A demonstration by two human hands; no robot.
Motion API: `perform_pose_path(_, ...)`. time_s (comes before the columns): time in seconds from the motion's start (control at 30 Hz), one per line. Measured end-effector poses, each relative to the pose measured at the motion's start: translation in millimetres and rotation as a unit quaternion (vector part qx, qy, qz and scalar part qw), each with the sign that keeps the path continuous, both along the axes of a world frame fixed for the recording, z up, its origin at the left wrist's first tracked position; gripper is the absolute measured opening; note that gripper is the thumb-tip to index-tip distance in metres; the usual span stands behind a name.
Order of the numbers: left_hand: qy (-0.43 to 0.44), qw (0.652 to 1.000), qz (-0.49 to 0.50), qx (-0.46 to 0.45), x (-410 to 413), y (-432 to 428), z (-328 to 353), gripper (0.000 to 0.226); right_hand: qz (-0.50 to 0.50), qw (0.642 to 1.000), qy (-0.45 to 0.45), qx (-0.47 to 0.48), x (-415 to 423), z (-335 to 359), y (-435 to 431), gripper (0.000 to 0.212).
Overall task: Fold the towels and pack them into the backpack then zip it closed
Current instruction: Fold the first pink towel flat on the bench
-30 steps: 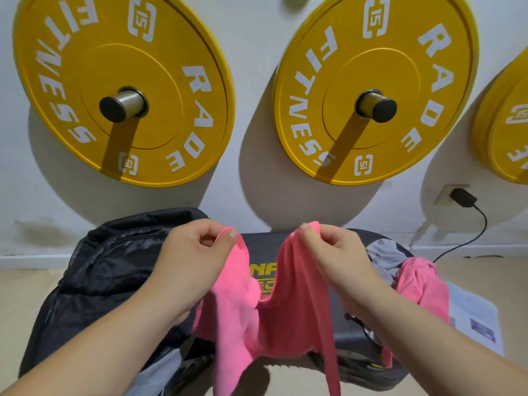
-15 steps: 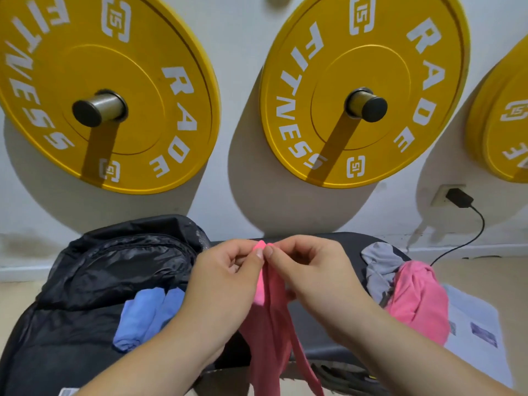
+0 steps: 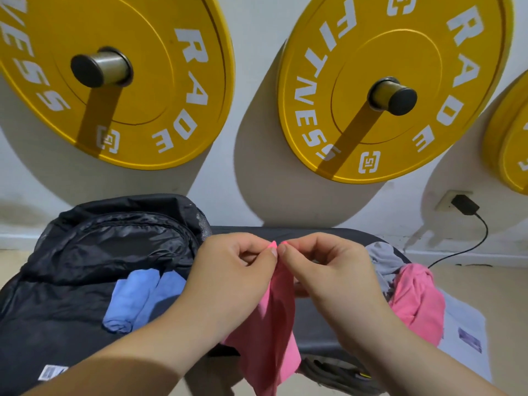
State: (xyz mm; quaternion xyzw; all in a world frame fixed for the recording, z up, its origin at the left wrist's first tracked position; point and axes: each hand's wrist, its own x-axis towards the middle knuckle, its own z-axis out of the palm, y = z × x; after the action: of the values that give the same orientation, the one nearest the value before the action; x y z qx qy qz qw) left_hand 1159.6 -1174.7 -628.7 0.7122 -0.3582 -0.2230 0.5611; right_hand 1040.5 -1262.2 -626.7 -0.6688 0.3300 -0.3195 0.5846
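Right at the pinch, our left hand (image 3: pixel 237 270) and right hand (image 3: pixel 328 270) each nip a top corner of the pink towel (image 3: pixel 274 324) between thumb and forefinger. The corners sit side by side and the rest hangs below the grip, in front of the bench (image 3: pixel 320 318). Left of the grip the backpack (image 3: pixel 85 252) lies open with blue towels (image 3: pixel 134 301) inside. Right of it, a grey towel (image 3: pixel 383 258) and a second pink towel (image 3: pixel 414 304) sit bunched on the bench end. Above, the yellow plates (image 3: pixel 114 81) read RADE FITNESS and 15. The backpack's white label (image 3: pixel 51 371), down left, is too blurry to read.
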Motion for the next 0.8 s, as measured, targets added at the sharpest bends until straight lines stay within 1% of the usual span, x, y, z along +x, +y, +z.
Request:
perform_pose_path(0.07,-0.009,1.000,-0.004,0.013,2,2,0,0.018,0.009,1.000,-0.011,0.004,1,2,4,0.014)
perform_pose_path(0.13,-0.003,1.000,-0.010,0.014,2,6,2,0.020,0.033,0.999,-0.019,0.029,2,3,6,0.020)
perform_pose_path(0.23,0.079,0.996,-0.032,-0.004,3,10,10,0.015,0.080,0.993,-0.028,0.085,2,6,7,0.025)
perform_pose_path(0.27,0.093,0.995,-0.038,-0.005,3,11,12,0.013,0.100,0.990,-0.029,0.097,1,7,7,0.027)
perform_pose_path(0.3,0.087,0.995,-0.039,-0.005,5,13,12,0.011,0.115,0.987,-0.031,0.103,0,9,8,0.029)
perform_pose_path(0.37,0.043,0.999,-0.025,-0.007,10,14,9,0.007,0.120,0.987,-0.036,0.105,0,8,8,0.036)
perform_pose_path(0.4,0.024,0.999,-0.020,-0.007,12,15,9,0.006,0.112,0.988,-0.033,0.098,0,6,6,0.040)
perform_pose_path(0.43,0.014,1.000,-0.021,-0.010,15,15,9,0.007,0.103,0.991,-0.026,0.081,1,3,5,0.038)
perform_pose_path(0.5,-0.004,0.999,-0.039,-0.013,17,16,10,0.010,0.091,0.996,0.002,0.018,2,-7,-3,0.029)
perform_pose_path(0.53,-0.025,0.998,-0.048,-0.012,18,17,10,0.012,0.098,0.995,0.024,-0.022,1,-11,-6,0.028)
perform_pose_path(0.6,-0.046,0.995,-0.091,-0.011,20,19,11,0.015,0.137,0.985,0.062,-0.085,-1,-16,-12,0.031)
perform_pose_path(0.67,-0.026,0.988,-0.151,-0.028,21,21,16,0.016,0.181,0.971,0.098,-0.125,-4,-17,-16,0.026)
perform_pose_path(0.7,-0.017,0.986,-0.164,-0.040,22,21,18,0.016,0.194,0.964,0.113,-0.139,-5,-18,-17,0.024)
perform_pose_path(0.73,-0.013,0.985,-0.162,-0.054,24,22,20,0.015,0.200,0.961,0.125,-0.141,-6,-19,-18,0.026)
perform_pose_path(0.8,-0.020,0.987,-0.134,-0.088,27,21,23,0.014,0.206,0.959,0.145,-0.129,-9,-23,-21,0.037)
